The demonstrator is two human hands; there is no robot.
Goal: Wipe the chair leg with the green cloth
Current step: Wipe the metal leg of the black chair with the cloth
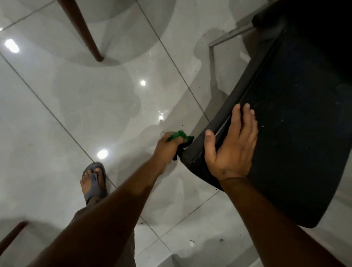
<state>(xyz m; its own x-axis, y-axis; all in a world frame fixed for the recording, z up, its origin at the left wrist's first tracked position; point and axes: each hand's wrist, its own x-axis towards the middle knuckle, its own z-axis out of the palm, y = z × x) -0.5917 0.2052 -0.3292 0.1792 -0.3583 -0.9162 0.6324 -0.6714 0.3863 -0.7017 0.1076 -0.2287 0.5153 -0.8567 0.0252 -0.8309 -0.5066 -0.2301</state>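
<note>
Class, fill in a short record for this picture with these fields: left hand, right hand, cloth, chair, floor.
left hand: left hand gripping the green cloth low beside the chair's corner
right hand: right hand flat on the chair seat edge, steadying it
cloth: bunched, partly hidden by fingers; the leg under it is not visible
chair: black chair, metal frame at far side
floor: glossy grey tiles, small dark specks

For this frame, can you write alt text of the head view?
A left hand wipes a green cloth beneath the corner of a black chair seat, which the right hand steadies from above. Glossy grey floor tiles and a sandalled foot show below.
</note>
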